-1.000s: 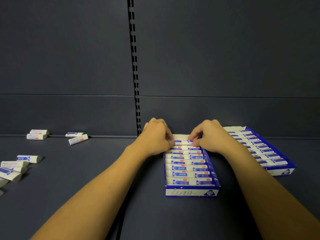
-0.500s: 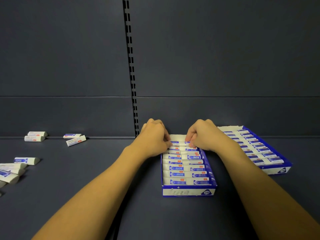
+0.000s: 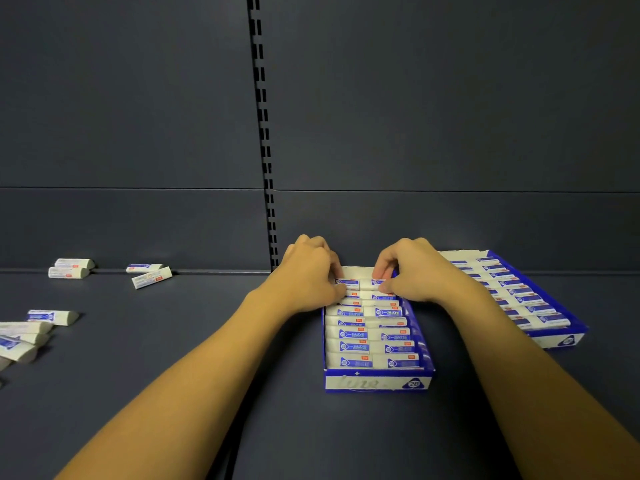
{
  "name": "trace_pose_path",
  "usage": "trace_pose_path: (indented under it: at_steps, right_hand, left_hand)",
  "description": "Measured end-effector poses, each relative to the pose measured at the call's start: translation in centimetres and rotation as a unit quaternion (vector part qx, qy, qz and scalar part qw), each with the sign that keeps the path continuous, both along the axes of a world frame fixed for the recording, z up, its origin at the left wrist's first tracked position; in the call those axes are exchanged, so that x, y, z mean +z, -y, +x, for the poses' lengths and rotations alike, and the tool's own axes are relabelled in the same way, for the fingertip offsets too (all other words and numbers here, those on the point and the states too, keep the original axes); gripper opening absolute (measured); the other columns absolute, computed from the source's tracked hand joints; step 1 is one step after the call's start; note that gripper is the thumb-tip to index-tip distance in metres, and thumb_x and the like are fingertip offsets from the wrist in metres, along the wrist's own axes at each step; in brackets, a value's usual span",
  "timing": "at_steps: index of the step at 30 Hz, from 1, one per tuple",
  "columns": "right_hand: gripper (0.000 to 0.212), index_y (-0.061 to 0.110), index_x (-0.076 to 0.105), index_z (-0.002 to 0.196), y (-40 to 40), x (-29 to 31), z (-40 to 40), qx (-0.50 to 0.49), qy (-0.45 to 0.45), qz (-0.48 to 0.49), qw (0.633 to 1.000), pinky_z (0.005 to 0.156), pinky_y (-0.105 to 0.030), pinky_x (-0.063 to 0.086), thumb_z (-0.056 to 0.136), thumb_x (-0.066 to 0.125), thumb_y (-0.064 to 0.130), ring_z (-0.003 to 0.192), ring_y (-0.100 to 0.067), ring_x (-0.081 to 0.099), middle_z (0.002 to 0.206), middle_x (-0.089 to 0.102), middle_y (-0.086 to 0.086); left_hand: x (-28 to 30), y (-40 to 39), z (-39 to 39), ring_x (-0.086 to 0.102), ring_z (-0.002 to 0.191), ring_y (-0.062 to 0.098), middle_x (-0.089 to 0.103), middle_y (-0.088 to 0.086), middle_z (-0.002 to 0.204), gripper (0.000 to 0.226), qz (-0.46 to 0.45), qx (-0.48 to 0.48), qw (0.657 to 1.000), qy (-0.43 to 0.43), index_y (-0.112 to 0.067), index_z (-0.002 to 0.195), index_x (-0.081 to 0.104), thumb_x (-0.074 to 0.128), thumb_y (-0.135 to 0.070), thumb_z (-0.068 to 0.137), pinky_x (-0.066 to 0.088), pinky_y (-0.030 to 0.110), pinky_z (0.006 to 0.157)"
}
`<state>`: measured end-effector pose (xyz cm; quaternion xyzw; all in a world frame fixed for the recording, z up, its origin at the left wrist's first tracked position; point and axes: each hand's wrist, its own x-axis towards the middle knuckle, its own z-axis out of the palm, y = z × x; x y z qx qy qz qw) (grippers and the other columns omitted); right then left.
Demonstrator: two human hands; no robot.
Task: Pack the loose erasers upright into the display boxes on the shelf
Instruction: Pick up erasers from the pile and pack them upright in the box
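I'm seeing both hands — left hand (image 3: 308,271) and right hand (image 3: 412,268) — pinching the rearmost white blue-sleeved eraser (image 3: 360,283) standing in the blue-and-white cardboard display box (image 3: 377,383); loose erasers (image 3: 52,317) are lying far left of it

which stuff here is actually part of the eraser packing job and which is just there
Part of the job:
- left hand and right hand, both pinching the back row of erasers
- middle display box
- second display box to its right, filled
- loose erasers at the left of the shelf

Just there:
- slotted upright
- dark back panel
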<state>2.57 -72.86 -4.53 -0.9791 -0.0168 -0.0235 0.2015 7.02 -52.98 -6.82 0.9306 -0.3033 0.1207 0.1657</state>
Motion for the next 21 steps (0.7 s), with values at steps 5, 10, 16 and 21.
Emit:
trace_pose_path:
  at_steps: [5,10,16,21]
  right_hand:
    - [0.016,0.025,0.072,0.099,0.0,-0.1,0.0,0.004,0.006,-0.009,1.0,0.06,-0.011,0.043,0.086,0.077,0.016,0.086,-0.008,0.065,0.094,0.07,0.007]
    - [0.018,0.025,0.072,0.099,0.0,0.2,-0.5,0.01,0.025,-0.012,1.0,0.058,-0.009,0.038,0.085,0.079,0.016,0.08,-0.004,0.062,0.094,0.068,0.009]
    - [0.016,0.028,0.07,0.088,0.5,1.0,-1.2,0.002,0.057,0.023,0.998,0.056,-0.011,0.038,0.081,0.082,0.019,0.07,0.001,0.06,0.087,0.07,0.009]
    - [0.014,0.025,0.07,0.09,0.7,0.6,-1.4,-0.003,0.044,0.031,0.999,0.059,-0.012,0.04,0.084,0.08,0.019,0.073,0.001,0.061,0.086,0.071,0.008]
  left_hand:
    - [0.0,0.0,0.0,0.043,0.109,0.016,0.049,-0.009,0.105,0.026,0.011,0.002,1.0,0.003,-0.027,0.105,0.07,0.072,-0.041,0.083,0.038,0.03,0.097]
    - [0.6,0.0,-0.8,0.04,0.105,0.015,0.046,-0.01,0.103,0.02,0.012,-0.011,0.999,0.051,-0.031,0.101,0.071,0.069,-0.044,0.085,0.038,0.033,0.096]
    - [1.8,1.9,-3.5,0.053,0.096,0.009,0.065,-0.009,0.092,0.01,0.007,-0.163,0.986,-0.034,-0.028,0.092,0.079,0.075,-0.034,0.085,0.044,0.026,0.086]
    - [1.0,2.7,-3.4,0.06,0.1,0.004,0.074,-0.01,0.103,0.014,0.043,-0.188,0.978,-0.083,-0.022,0.101,0.078,0.074,-0.027,0.089,0.051,0.019,0.08]
